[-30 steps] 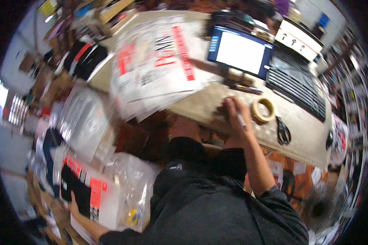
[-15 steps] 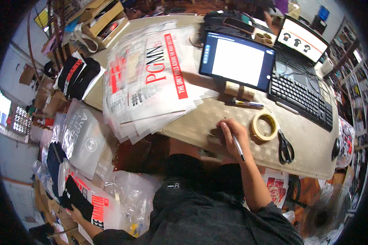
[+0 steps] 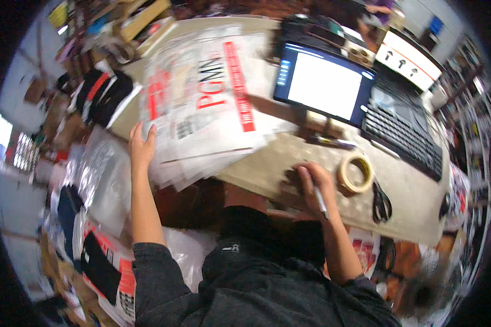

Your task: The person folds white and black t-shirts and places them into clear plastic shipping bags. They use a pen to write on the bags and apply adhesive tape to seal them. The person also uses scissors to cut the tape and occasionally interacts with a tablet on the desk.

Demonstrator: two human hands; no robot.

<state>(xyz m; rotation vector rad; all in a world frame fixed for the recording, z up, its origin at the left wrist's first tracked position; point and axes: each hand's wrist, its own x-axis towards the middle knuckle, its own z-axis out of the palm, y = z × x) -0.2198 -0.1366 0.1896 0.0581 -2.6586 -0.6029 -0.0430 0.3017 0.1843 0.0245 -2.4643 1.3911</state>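
Note:
My left hand (image 3: pixel 142 144) is at the left edge of a fanned stack of printed plastic bags (image 3: pixel 202 128) on the table, thumb and fingers apart; blur hides how firmly it touches them. A white pen (image 3: pixel 320 200) is held in my right hand (image 3: pixel 315 182), which rests near the table's front edge with the pen pointing back toward my wrist. Just right of that hand lies a roll of cream masking tape (image 3: pixel 343 177). Black-handled scissors (image 3: pixel 382 204) lie beyond the tape. A folded black garment (image 3: pixel 101 267) is on a printed bag at lower left.
A tablet (image 3: pixel 322 82) stands on the table (image 3: pixel 251 169), with a marker (image 3: pixel 333 143) in front. The keyboard (image 3: pixel 401 139) and laptop (image 3: pixel 409 60) are at right. Folded dark garments (image 3: pixel 103 95) sit left of the stack. A fan (image 3: pixel 425 289) is at lower right. Another person (image 3: pixel 377 13) is far back.
My left hand has left the black garment at lower left and risen to the bag stack. The right hand keeps the pen in almost the same place. The view has shifted slightly.

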